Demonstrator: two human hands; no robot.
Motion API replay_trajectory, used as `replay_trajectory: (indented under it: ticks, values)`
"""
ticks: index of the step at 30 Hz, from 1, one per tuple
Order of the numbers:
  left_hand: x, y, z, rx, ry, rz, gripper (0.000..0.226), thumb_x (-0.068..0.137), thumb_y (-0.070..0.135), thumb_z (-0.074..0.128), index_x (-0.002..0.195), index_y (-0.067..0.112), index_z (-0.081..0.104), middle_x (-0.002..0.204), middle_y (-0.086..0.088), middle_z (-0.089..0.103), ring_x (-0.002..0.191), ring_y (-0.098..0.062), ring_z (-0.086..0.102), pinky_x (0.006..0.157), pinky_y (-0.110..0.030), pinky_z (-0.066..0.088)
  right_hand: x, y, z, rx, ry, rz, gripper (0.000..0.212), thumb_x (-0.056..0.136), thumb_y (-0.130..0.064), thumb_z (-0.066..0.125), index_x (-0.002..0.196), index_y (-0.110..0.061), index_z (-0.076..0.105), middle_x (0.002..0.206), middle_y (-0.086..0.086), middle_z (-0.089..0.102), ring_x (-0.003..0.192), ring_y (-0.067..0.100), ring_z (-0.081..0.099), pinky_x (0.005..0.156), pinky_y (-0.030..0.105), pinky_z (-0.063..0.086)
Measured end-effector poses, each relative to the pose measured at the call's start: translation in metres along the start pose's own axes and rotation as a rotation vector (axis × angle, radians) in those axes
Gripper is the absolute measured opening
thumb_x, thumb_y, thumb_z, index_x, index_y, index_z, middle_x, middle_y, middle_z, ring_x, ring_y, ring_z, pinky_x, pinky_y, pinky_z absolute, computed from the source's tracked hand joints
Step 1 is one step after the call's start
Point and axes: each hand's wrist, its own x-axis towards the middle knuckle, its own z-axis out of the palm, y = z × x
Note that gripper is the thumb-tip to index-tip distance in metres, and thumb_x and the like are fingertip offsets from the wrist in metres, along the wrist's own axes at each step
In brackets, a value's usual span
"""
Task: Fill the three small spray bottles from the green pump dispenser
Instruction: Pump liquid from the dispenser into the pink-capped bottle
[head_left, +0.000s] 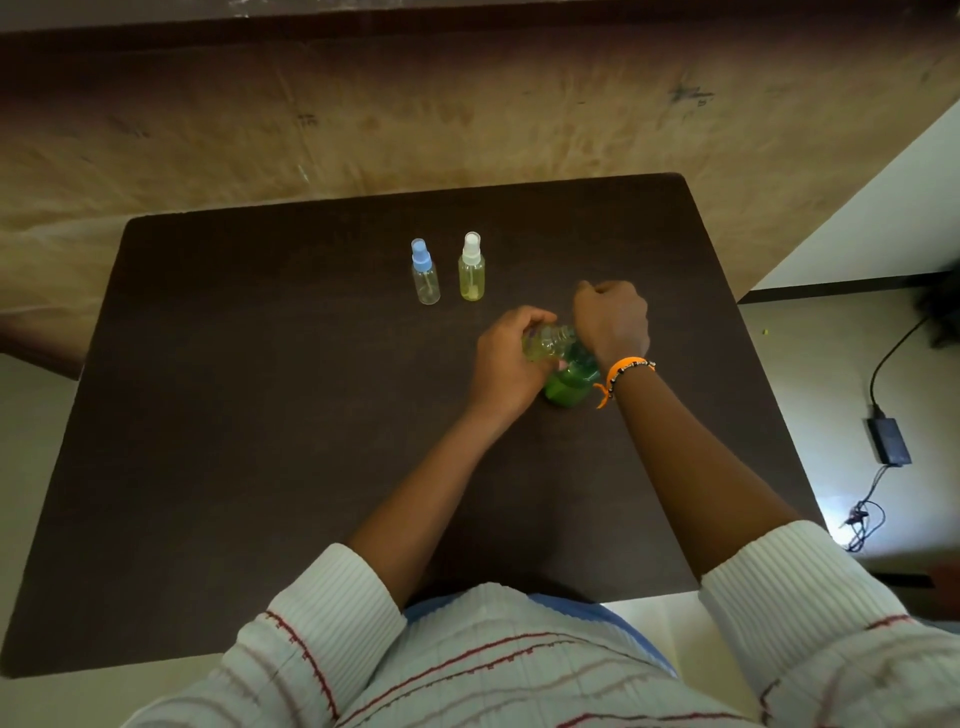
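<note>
My left hand (506, 358) grips a small clear spray bottle (548, 343) with no cap, tilted with its threaded neck toward the green pump dispenser (569, 382). It holds yellowish liquid. My right hand (613, 322) is closed over the dispenser's top and hides the pump head. Only the dispenser's green body shows below my wrist. Farther back on the dark table (260, 415) stand two capped spray bottles: a clear one with a blue cap (425, 273) and one with a white cap (471, 267) holding yellow-green liquid.
The table's right edge runs close to my right arm. On the floor to the right lie a black power adapter (889, 440) and its tangled cable (862, 514). A brownish wall rises behind the table.
</note>
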Motion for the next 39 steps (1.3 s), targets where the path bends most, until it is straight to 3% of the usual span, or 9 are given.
replay_trajectory:
  ticks: [4,13,19,24,30,35,37,39]
  values:
    - [-0.0002,0.0006,0.0000,0.007,0.008,0.007,0.046,0.062,0.003,0.080,0.105,0.010,0.064,0.105,-0.003,0.066,0.097,-0.015,0.060,0.084,-0.024,0.048,0.0023,0.0013,-0.0021,0.028,-0.042,0.023,0.034,0.089,-0.033,0.050,0.090,-0.008,0.072,0.099,0.011,0.068,0.093,0.035,0.063,0.081,0.037,0.048]
    - [0.0007,-0.0005,-0.0025,0.006,0.015,0.004,0.045,0.062,0.004,0.080,0.104,0.010,0.064,0.104,-0.003,0.067,0.097,-0.015,0.061,0.083,-0.023,0.048,0.0035,-0.0001,-0.0022,0.039,-0.108,0.042,0.041,0.088,-0.041,0.049,0.099,-0.007,0.070,0.109,0.012,0.067,0.097,0.032,0.062,0.085,0.038,0.047]
    - [0.0001,0.0006,0.0005,0.027,0.013,0.034,0.046,0.061,0.003,0.080,0.103,0.009,0.065,0.102,-0.005,0.067,0.095,-0.018,0.062,0.084,-0.030,0.050,0.0005,-0.0006,-0.0032,-0.018,0.004,-0.028,0.028,0.090,-0.028,0.055,0.092,-0.006,0.071,0.088,0.011,0.062,0.088,0.037,0.061,0.074,0.034,0.043]
    - [-0.0016,-0.0002,-0.0019,0.031,0.023,0.038,0.045,0.062,0.003,0.080,0.103,0.009,0.064,0.102,-0.005,0.067,0.095,-0.017,0.062,0.084,-0.031,0.050,-0.0011,-0.0009,0.0004,0.010,-0.020,-0.047,0.033,0.094,-0.036,0.055,0.078,-0.010,0.066,0.096,0.012,0.067,0.093,0.035,0.064,0.073,0.032,0.043]
    - [-0.0037,0.0009,-0.0031,0.025,0.012,0.044,0.044,0.064,0.006,0.080,0.105,0.009,0.064,0.103,-0.004,0.067,0.097,-0.016,0.061,0.084,-0.027,0.049,0.0042,-0.0031,-0.0056,0.088,-0.133,0.021,0.040,0.090,-0.038,0.052,0.097,-0.004,0.071,0.104,0.013,0.068,0.093,0.031,0.062,0.084,0.036,0.048]
    - [-0.0032,0.0002,-0.0028,0.014,0.017,0.048,0.044,0.064,0.005,0.079,0.104,0.010,0.064,0.103,-0.004,0.067,0.095,-0.015,0.061,0.083,-0.026,0.049,0.0050,-0.0007,-0.0031,0.022,-0.086,-0.025,0.025,0.088,-0.021,0.054,0.087,0.000,0.067,0.092,0.013,0.064,0.082,0.032,0.057,0.071,0.033,0.044]
    - [-0.0023,0.0002,-0.0020,0.002,0.011,0.045,0.043,0.064,0.004,0.079,0.104,0.010,0.064,0.102,-0.004,0.067,0.095,-0.016,0.061,0.083,-0.029,0.050,0.0038,-0.0015,-0.0011,0.004,-0.037,-0.058,0.020,0.091,-0.019,0.055,0.082,-0.005,0.065,0.091,0.014,0.065,0.082,0.034,0.059,0.073,0.036,0.049]
    - [-0.0011,-0.0002,-0.0014,0.004,0.003,0.051,0.043,0.063,0.003,0.079,0.103,0.009,0.064,0.100,-0.005,0.067,0.093,-0.018,0.061,0.083,-0.033,0.051,0.0040,-0.0017,0.0012,0.010,-0.005,-0.080,0.023,0.093,-0.023,0.057,0.090,-0.003,0.068,0.101,0.016,0.069,0.092,0.035,0.065,0.078,0.037,0.051]
